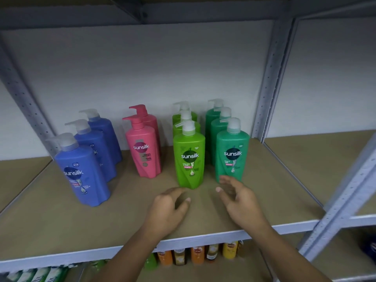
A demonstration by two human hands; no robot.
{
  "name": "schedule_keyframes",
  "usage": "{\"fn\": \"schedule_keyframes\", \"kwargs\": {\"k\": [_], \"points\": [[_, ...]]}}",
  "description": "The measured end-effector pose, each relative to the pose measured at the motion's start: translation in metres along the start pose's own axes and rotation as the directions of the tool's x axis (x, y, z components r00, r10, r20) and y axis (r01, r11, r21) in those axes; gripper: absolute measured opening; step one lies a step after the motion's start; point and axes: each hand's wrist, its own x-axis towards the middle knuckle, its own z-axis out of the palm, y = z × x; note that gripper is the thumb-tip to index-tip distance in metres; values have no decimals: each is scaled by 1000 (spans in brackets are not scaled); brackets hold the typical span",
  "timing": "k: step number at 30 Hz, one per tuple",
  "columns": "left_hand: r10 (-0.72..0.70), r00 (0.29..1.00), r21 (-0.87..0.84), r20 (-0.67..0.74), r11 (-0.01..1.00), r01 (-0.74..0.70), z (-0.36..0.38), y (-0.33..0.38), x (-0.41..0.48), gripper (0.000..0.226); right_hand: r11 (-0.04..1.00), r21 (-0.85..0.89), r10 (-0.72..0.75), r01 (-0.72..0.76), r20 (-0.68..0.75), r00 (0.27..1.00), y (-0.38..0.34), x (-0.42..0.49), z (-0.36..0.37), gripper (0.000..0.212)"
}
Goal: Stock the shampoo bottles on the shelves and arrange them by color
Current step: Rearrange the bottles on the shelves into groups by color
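Four front-to-back rows of upright plastic pump shampoo bottles stand on the tan shelf board: three blue bottles at the left, then two pink bottles, three lime-green bottles and three teal-green bottles at the right. The left hand and right hand hover apart on the near side of the green rows, fingers loosely spread, holding nothing. Grey perforated steel uprights frame the bay against a white wall; orange and yellow bottles stand on the shelf below

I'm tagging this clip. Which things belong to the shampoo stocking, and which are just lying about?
Job: blue bottles, pink bottles, light green bottles, dark green bottles, shelf, left hand, right hand.
Lying about: orange bottles, yellow bottle below.
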Motion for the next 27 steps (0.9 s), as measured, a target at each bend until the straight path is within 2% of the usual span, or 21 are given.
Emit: {"fn": "schedule_keyframes", "kwargs": {"k": [2,4,6,9,14,27], "points": [[64,997,-12,37,998,-63,5,13,1,38,998,52,41,-34,-149,988,1,1,-11,29],[102,992,-9,75,995,-102,13,25,6,39,997,51,73,-62,-247,966,4,8,-20,38],[116,988,4,103,993,-117,20,33,12,41,992,60,120,-108,-232,965,11,18,-27,57],[118,987,27,107,992,-122,25,37,18,45,989,87,133,-123,-114,985,21,33,-28,82],[111,991,21,79,993,-113,22,34,18,37,994,85,75,-67,-99,992,35,48,-23,71],[78,992,-6,101,997,-78,21,34,18,38,995,85,50,-43,-81,995,37,49,-20,68]]}}
